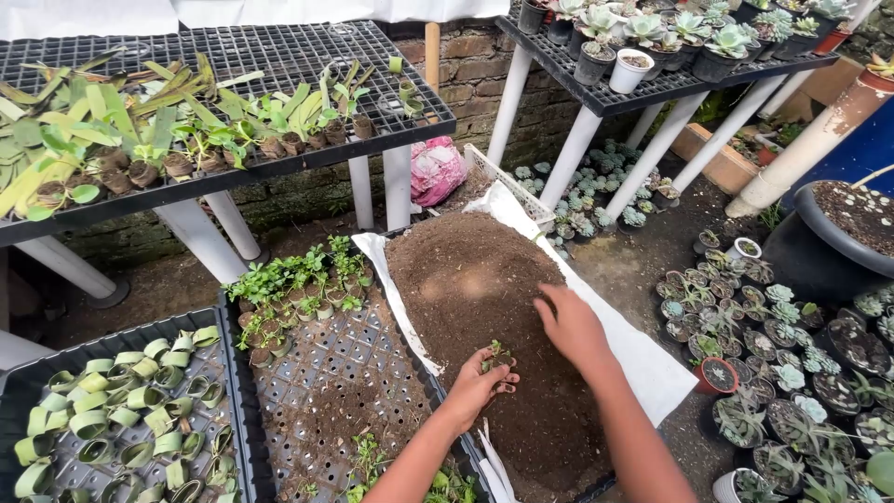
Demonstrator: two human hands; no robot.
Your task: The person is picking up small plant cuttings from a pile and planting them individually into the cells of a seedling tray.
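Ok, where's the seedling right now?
Head view, bottom centre: the seedling sits in the left hand over the soil pile, just below the right hand.

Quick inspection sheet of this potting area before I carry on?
Surface: soil heap on white sheet, at ground level.
Job's things: small seedling cup in left hand; right hand on the soil.
Clutter: black tray with planted cups at its far end; tray of empty leaf rings.
Hands: left closed on cup, right open.
Cables: nothing seen.
Surroundings: mesh benches, brick wall, potted succulents.
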